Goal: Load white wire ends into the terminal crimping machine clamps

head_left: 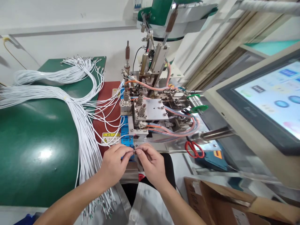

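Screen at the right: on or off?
On: the screen is lit, showing blue ovals on a pale background.

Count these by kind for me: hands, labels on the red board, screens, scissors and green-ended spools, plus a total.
Hands: 2 (left hand, right hand)
Labels: 2 (near label, far label)
Screen: 1
Scissors: 1
Spool: 1
Total: 7
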Motion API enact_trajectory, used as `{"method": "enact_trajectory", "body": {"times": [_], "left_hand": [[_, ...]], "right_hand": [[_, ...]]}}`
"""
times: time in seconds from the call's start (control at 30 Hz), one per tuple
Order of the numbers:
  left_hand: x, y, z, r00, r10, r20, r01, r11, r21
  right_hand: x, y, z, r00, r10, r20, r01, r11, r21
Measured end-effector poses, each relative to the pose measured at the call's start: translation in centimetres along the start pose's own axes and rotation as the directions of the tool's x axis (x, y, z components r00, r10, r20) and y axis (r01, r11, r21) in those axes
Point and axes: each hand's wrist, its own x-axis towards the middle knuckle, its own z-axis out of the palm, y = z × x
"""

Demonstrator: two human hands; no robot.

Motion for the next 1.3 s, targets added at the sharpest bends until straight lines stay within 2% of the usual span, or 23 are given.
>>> {"method": "enact_trajectory", "body": {"times": [0.07,0.13,0.37,0.57,0.7,0.87,0.93,1.03,1.1,1.17,1.3], "left_hand": [[0.1,0.1,0.0,0.998,-0.058,-0.012,0.057,0.998,-0.016],[0.1,0.1,0.0,0.995,-0.1,-0.006,0.1,0.994,-0.043],[0.1,-0.2,0.0,0.989,-0.138,0.057,0.144,0.983,-0.118],[0.3,0.0,-0.2,0.961,-0.24,0.139,0.264,0.945,-0.195],[0.2,0.2,0.1,0.947,-0.3,0.116,0.32,0.909,-0.267],[0.2,0.3,0.4,0.935,-0.346,0.072,0.348,0.868,-0.355],[0.1,0.4,0.5,0.934,-0.351,0.067,0.351,0.865,-0.36],[0.0,0.3,0.7,0.932,-0.357,0.056,0.355,0.873,-0.335],[-0.1,0.1,0.7,0.932,-0.359,0.056,0.357,0.88,-0.314],[0.0,-0.1,0.5,0.935,-0.346,0.084,0.355,0.886,-0.299],[0.6,-0.3,-1.0,0.943,-0.224,0.246,0.279,0.934,-0.221]], "right_hand": [[-0.1,0.4,0.2,0.997,0.073,-0.012,-0.071,0.989,0.126],[-0.2,0.8,0.3,0.995,0.095,-0.017,-0.091,0.981,0.17],[0.6,0.6,0.3,1.0,-0.017,0.009,0.016,0.997,0.076],[0.4,0.5,1.0,0.993,-0.097,-0.071,0.094,0.995,-0.041],[0.2,0.7,1.9,0.989,-0.061,-0.134,0.062,0.998,0.002],[0.2,0.4,2.7,0.989,-0.026,-0.145,0.038,0.996,0.08],[0.2,0.4,2.8,0.986,-0.052,-0.158,0.061,0.997,0.053],[0.3,0.6,2.6,0.967,-0.189,-0.173,0.174,0.98,-0.095],[0.5,0.6,2.2,0.945,-0.301,-0.13,0.272,0.941,-0.202],[0.8,0.4,1.5,0.934,-0.353,-0.046,0.331,0.909,-0.254],[1.8,-1.0,-0.7,0.924,-0.294,0.243,0.356,0.894,-0.271]]}}
